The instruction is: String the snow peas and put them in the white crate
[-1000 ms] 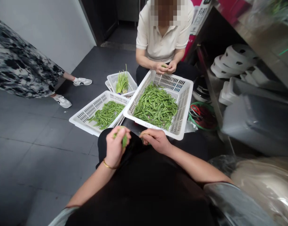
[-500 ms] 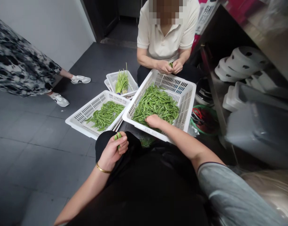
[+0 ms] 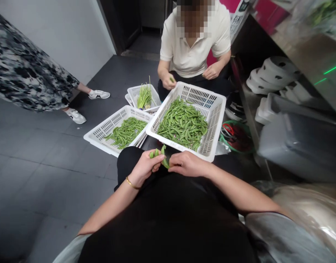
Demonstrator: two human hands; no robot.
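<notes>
Withdrawn from the large basket since the earlier frame, the right hand has been brought beside the left hand near the centre of the frame. Between them a green pod is held, its side gripped by the left thumb and its lower end pinched by the right fingertips; further pods are clasped within the left fist. Just above, a heap of pods is contained in the large basket, and a smaller heap in the second basket, left of centre. Beyond, green stalks are laid in a small basket. At upper centre, a small green piece is held by one hand of a co-worker; the other hand is kept apart. A patterned garment is seen at upper left, and white containers are stacked at upper right.
</notes>
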